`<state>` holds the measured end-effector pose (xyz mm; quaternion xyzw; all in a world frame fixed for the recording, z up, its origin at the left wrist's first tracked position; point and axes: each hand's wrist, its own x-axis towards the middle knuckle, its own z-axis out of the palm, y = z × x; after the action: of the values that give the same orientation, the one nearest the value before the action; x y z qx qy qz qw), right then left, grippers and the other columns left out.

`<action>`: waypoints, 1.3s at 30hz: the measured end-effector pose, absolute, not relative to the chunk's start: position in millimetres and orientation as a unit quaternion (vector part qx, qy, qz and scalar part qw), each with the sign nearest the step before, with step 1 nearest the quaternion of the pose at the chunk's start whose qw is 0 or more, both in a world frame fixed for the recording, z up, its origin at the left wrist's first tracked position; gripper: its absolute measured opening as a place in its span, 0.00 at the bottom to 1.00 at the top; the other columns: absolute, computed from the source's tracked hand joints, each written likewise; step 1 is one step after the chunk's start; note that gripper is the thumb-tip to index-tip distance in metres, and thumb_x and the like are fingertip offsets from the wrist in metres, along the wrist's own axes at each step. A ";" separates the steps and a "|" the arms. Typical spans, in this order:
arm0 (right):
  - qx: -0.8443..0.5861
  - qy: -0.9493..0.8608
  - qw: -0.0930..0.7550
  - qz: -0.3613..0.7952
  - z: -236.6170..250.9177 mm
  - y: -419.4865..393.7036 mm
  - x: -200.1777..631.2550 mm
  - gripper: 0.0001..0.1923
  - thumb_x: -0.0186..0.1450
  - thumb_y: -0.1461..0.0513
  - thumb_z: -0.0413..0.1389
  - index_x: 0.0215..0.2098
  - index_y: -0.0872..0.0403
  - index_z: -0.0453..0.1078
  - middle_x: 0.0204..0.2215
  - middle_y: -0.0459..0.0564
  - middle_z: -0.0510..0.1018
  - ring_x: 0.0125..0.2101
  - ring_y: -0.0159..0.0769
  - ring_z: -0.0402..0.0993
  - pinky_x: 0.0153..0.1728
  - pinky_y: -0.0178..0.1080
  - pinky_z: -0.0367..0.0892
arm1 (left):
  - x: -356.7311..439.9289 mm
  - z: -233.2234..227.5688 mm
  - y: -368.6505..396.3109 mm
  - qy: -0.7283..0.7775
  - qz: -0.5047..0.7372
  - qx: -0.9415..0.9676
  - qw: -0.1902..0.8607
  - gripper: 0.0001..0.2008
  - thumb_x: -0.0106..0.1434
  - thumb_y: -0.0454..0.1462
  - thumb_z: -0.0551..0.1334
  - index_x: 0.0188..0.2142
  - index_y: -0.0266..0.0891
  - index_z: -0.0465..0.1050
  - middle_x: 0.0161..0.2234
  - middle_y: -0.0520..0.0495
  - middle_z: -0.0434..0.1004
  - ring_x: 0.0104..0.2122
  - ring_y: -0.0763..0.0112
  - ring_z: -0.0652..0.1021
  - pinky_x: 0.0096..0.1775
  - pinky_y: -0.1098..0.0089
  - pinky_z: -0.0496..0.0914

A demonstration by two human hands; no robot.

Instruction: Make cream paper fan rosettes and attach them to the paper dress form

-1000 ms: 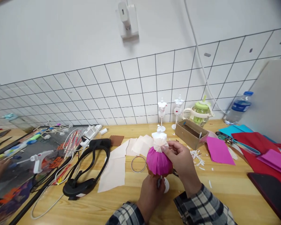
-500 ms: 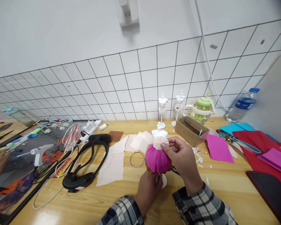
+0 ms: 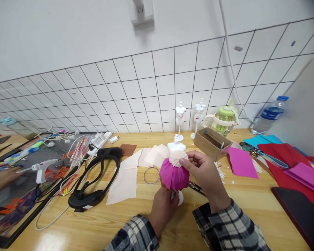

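A small white dress-form mannequin (image 3: 176,144) wears a puffed magenta crepe paper skirt (image 3: 174,177). My left hand (image 3: 162,206) is closed around the stand under the skirt, whose round white base (image 3: 181,198) shows beside the fingers. Between thumb and fingers, my right hand (image 3: 202,171) pinches a pleated cream paper fan (image 3: 177,158) and lays it against the mannequin's front, just above the skirt. Black-handled tweezers or scissors, partly hidden, lie behind my right wrist.
Cream paper sheets (image 3: 124,184) and a ring (image 3: 151,175) lie left of the mannequin, near a black headset strap (image 3: 94,198). A cardboard box (image 3: 211,143), two more mannequins (image 3: 180,118) and a green-lidded cup (image 3: 225,120) stand behind. Another person's hand (image 3: 2,179) is near a glue gun (image 3: 40,170).
The view has shifted slightly. Both my hands keep their hold on the mannequin and the paper fan. At far left, the other person's hand has moved further into view.
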<state>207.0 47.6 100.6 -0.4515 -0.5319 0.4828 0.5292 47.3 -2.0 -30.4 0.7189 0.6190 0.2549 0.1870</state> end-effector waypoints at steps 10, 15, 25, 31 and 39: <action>-0.492 -0.530 0.530 0.443 102.1 45.9 200.9 0.15 0.57 0.52 0.63 0.31 0.55 0.75 0.20 0.44 0.71 0.21 0.30 0.63 0.22 0.33 0.59 | 49.1 -32.2 -2.7 0.619 0.269 0.715 0.183 0.11 0.63 0.35 0.58 0.43 0.40 0.77 0.39 0.42 0.82 0.40 0.60 0.80 0.39 0.67 0.70; -0.509 -0.535 0.529 0.418 102.8 44.5 197.1 0.14 0.58 0.52 0.62 0.31 0.55 0.74 0.21 0.45 0.73 0.21 0.31 0.65 0.22 0.34 0.61 | 49.6 -31.4 -2.7 0.622 0.247 0.722 0.176 0.10 0.64 0.37 0.58 0.41 0.41 0.78 0.38 0.43 0.82 0.39 0.59 0.80 0.37 0.66 0.69; -0.561 -0.543 0.551 0.295 101.7 44.3 193.5 0.13 0.57 0.54 0.61 0.32 0.54 0.69 0.23 0.43 0.71 0.20 0.28 0.60 0.22 0.34 0.59 | 46.9 -32.6 -2.9 0.610 0.257 0.729 0.175 0.10 0.63 0.34 0.58 0.40 0.41 0.78 0.39 0.44 0.82 0.41 0.61 0.80 0.40 0.68 0.70; -0.526 -0.562 0.583 0.260 100.9 43.5 194.5 0.41 0.57 0.57 0.62 0.65 0.51 0.52 0.48 0.56 0.76 0.34 0.36 0.70 0.36 0.42 0.68 | 46.9 -30.4 -3.5 0.605 0.273 0.728 0.170 0.11 0.63 0.34 0.58 0.43 0.42 0.76 0.42 0.44 0.82 0.42 0.61 0.80 0.41 0.67 0.71; -0.494 -0.539 0.597 0.330 103.9 38.4 192.4 0.48 0.56 0.61 0.61 0.70 0.52 0.44 0.31 0.45 0.77 0.30 0.36 0.72 0.38 0.42 0.69 | 47.2 -28.9 -4.8 0.597 0.289 0.734 0.147 0.12 0.62 0.32 0.58 0.43 0.41 0.76 0.41 0.44 0.81 0.42 0.62 0.80 0.41 0.68 0.71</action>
<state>192.4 38.4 103.9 -0.4938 -0.5395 0.3301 0.5968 47.2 -4.8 -28.9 0.7335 0.5972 0.2890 0.1475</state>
